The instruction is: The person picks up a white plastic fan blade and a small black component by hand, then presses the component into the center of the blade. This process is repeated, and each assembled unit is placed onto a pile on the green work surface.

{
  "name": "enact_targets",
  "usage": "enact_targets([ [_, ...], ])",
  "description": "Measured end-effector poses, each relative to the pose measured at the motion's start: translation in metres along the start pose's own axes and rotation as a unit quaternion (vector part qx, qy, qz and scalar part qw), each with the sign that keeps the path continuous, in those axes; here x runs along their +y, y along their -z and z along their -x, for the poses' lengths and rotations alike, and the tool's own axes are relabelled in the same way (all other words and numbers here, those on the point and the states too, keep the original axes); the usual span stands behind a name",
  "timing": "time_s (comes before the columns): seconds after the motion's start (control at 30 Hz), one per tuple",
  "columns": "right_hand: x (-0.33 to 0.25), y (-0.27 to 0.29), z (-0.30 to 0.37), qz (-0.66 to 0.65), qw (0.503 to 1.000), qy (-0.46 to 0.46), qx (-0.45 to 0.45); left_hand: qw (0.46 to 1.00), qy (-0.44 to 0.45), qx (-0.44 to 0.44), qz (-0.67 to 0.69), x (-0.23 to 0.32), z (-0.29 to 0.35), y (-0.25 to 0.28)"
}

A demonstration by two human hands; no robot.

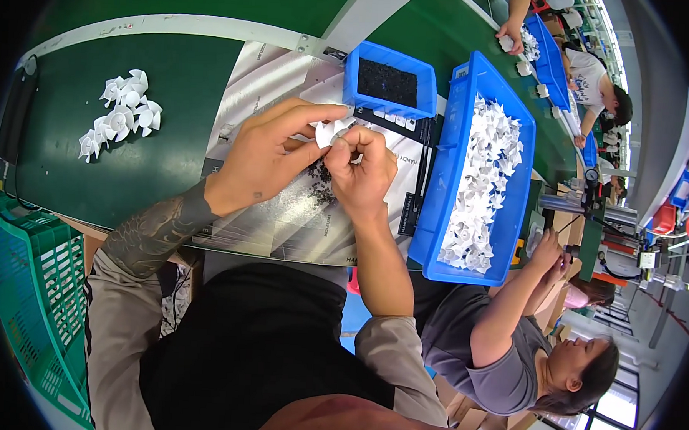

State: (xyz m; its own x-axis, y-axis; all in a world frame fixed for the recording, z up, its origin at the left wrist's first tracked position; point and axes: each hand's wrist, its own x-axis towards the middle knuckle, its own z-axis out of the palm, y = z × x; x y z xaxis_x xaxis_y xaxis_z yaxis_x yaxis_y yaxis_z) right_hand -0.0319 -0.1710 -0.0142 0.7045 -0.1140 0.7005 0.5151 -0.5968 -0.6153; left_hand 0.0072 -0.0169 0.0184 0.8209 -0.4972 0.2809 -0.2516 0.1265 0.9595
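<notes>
Plastic part (329, 134), white, sits above the silver sheet (281, 74), held in our loosely curled left hand (266, 154); our right hand (364, 173) pinches its edge. Green bench (178, 162) lies open leftward to white pieces (119, 121); a small blue box (391, 107) ahead and a long blue tray (443, 181) rightward hem us in.

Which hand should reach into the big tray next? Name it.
Likely the right hand: it is nearer the big tray, while the left hand is farther off and has a white piece at its fingers.
</notes>
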Motion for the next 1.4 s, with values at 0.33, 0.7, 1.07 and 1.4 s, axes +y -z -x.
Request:
enact_targets([
  [0.33, -0.012, -0.002, -0.003, -0.075, 0.99, -0.109, 0.047, 0.998, 0.033, -0.052, 0.032, 0.002, -0.002, 0.009],
  [0.7, -0.016, 0.001, -0.011, -0.311, 0.802, -0.504, -0.072, 0.978, 0.185, -0.06, 0.077, -0.012, -0.007, 0.011],
  [1.07, -0.011, 0.005, -0.005, -0.124, 0.948, -0.289, 0.046, 0.974, 0.179, -0.001, 0.137, -0.013, -0.009, 0.007],
  [1.4, -0.018, -0.001, -0.005, 0.035, 0.983, -0.179, -0.016, 0.998, 0.061, 0.003, -0.021, -0.018, -0.002, 0.002],
])
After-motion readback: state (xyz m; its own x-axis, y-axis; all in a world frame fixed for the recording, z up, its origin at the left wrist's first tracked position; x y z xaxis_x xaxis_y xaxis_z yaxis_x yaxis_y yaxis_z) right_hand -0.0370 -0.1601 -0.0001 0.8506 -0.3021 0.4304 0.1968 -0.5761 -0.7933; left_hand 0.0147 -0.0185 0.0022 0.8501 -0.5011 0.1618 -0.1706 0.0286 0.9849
